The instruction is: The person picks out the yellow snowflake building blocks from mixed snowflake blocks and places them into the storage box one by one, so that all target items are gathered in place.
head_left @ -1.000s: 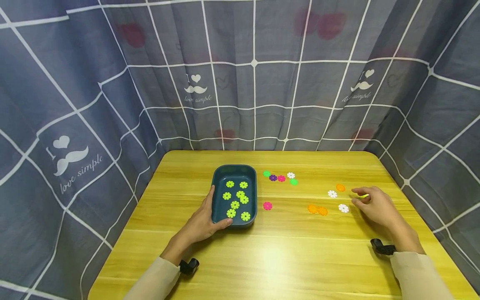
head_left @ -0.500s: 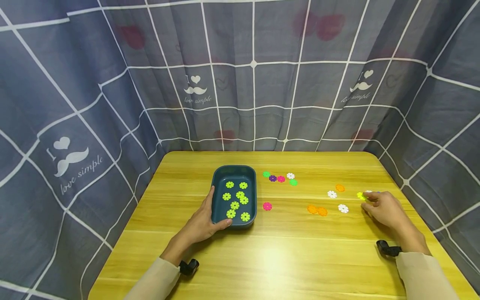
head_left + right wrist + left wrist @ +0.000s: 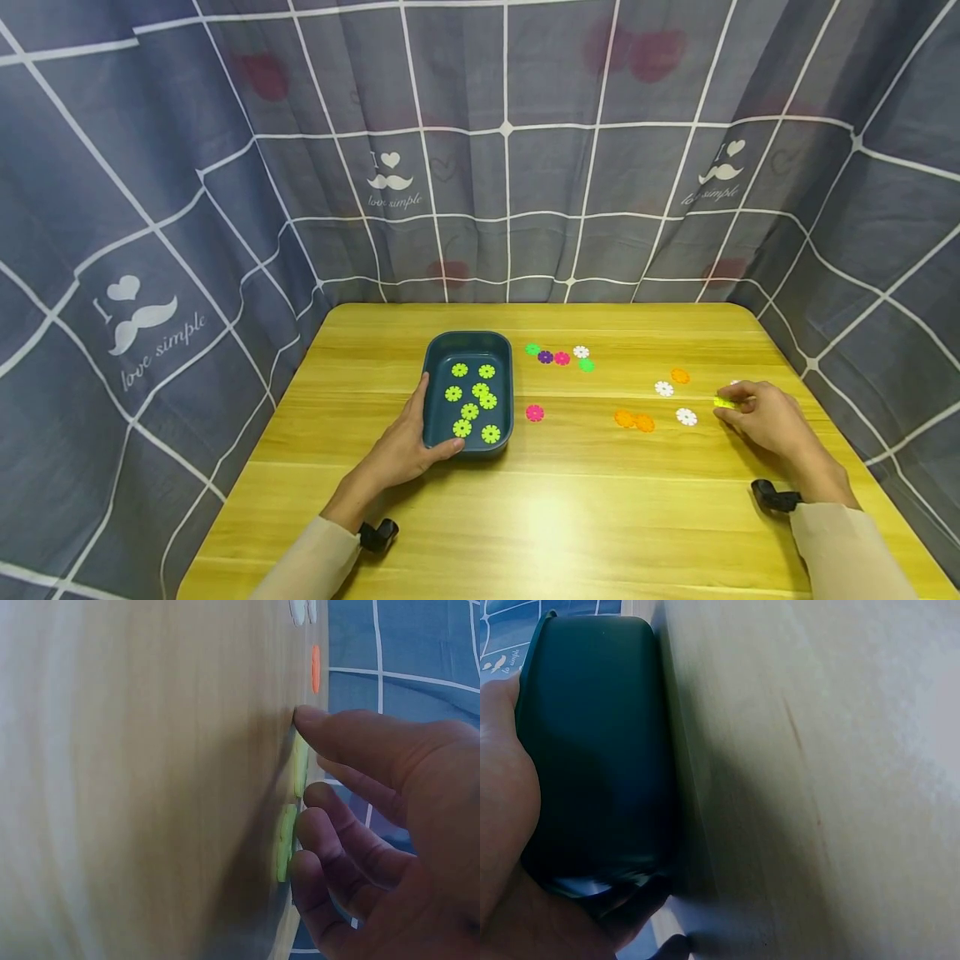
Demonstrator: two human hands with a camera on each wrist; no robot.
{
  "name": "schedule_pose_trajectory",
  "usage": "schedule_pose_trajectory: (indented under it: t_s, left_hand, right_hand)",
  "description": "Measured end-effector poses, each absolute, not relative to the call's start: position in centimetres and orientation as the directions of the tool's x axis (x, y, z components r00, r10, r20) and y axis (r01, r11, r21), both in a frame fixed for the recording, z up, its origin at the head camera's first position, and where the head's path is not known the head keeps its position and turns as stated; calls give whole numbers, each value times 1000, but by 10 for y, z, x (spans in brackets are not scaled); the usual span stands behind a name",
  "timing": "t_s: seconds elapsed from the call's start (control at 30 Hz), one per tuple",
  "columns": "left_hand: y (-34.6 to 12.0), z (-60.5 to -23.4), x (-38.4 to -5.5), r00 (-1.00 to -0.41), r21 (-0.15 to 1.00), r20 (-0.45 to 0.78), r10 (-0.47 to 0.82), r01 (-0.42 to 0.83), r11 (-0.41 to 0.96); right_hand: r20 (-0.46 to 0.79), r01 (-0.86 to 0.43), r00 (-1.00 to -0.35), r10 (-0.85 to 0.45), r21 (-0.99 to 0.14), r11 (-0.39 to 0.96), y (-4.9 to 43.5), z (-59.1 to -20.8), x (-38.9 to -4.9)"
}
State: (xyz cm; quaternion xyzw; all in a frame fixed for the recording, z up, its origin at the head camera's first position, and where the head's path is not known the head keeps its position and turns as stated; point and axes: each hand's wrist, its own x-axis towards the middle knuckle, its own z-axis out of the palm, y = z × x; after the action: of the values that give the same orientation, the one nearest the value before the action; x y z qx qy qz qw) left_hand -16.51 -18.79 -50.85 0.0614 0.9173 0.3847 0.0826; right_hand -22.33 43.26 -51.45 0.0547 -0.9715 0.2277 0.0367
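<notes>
In the head view my left hand (image 3: 405,442) holds a dark teal plastic tub (image 3: 468,333) at its near left corner, thumb over the front rim and fingers along the left wall. Several yellow-green snowflake discs (image 3: 469,412) lie in the tub. My right hand (image 3: 772,417) is low over the table's right side, pinching a yellow-green snowflake disc (image 3: 724,402) between thumb and index finger. In the right wrist view another yellow-green disc (image 3: 286,844) lies by the other fingers. The left wrist view shows the tub's outer side (image 3: 592,750).
White discs (image 3: 686,417) and orange discs (image 3: 644,423) lie left of my right hand. A pink disc (image 3: 535,413) is right of the tub. Farther back is a row with green (image 3: 587,365), purple (image 3: 545,357), pink and white discs. A grid-patterned curtain (image 3: 465,192) surrounds the wooden table (image 3: 570,517).
My right hand has moved slightly right and down onto a yellow-green disc, which has shifted a little toward me between thumb and index finger. My left hand and the tub stay in place.
</notes>
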Motion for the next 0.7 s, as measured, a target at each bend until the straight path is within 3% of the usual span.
schedule_pose_trajectory:
  t_s: [0.7]
  left_hand:
    - [-188, -507, -165, -979, 724, -101, 178, 51, 688]
  right_hand:
    - [89, -136, -990, -108, -429, 893, 432, -514, -226]
